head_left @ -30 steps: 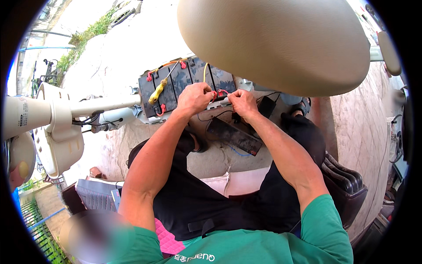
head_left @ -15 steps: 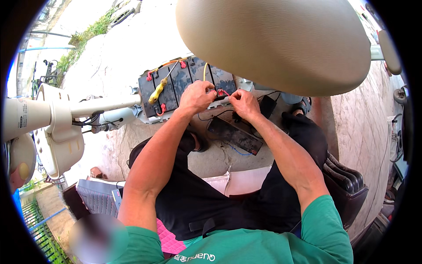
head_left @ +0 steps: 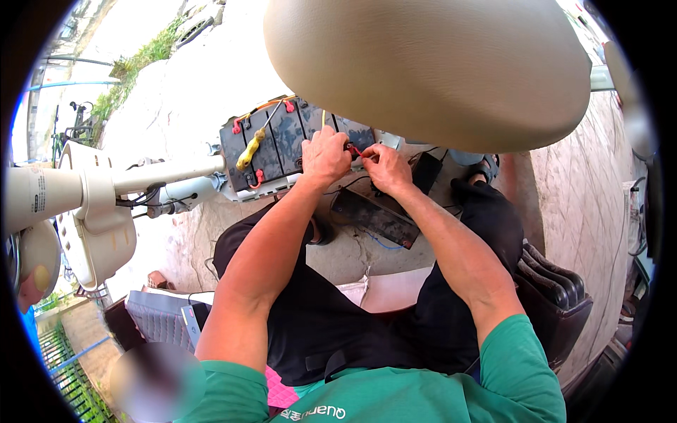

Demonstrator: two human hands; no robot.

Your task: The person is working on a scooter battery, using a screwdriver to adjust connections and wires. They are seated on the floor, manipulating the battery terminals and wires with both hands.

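A row of dark, dusty batteries (head_left: 285,144) lies in a light-coloured tray in front of me, with red-covered terminals along its edges. My left hand (head_left: 326,156) rests at the batteries' right part, fingers curled downward. Its fingertips are hidden, so what it grips I cannot make out. Close beside it, my right hand (head_left: 388,169) pinches a short red wire (head_left: 357,151) at the near right terminal. A yellow wire (head_left: 324,118) rises just beyond my left hand. Across the left batteries lies a screwdriver (head_left: 252,149) with a yellow handle, its shaft pointing away.
A large beige padded seat (head_left: 430,70) overhangs the batteries at the far right. Left of them runs a cream metal column (head_left: 169,173). On the ground near my feet lies a loose dark battery (head_left: 374,217) with a blue wire, next to a black box (head_left: 427,173).
My left hand has turned over and shifted slightly right, its fingers now curled down by the terminal. My right hand stays at the red wire. The view has shifted a little.
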